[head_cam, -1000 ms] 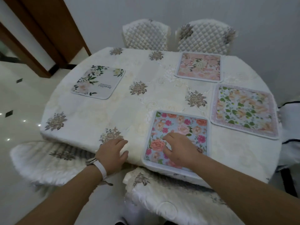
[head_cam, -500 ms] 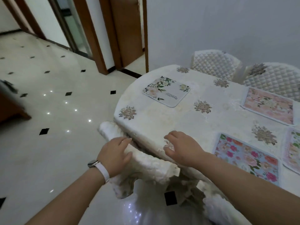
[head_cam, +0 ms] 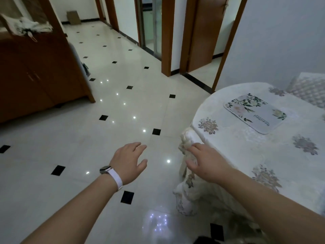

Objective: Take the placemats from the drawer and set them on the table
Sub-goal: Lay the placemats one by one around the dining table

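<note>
1. One placemat point(head_cam: 255, 112) lay flat on the desk point(head_cam: 237, 147), near its rim. That much looked done.
2. The left hand point(head_cam: 129, 162) hung over the floor point(head_cam: 88, 138), its grip spread and empty.
3. The right hand point(head_cam: 205, 162) was at the desk's edge with its grip loose and spread, pinching nothing. Whether it touched the covering, I could not tell.
4. Neither hand carried a mat, and the view faced a wooden cabinet point(head_cam: 35, 76) across the floor — no open drawer showed.
5. My judgement was that either another trip for mats remained or the setting was finished — most of the desk lay out of view.
</note>
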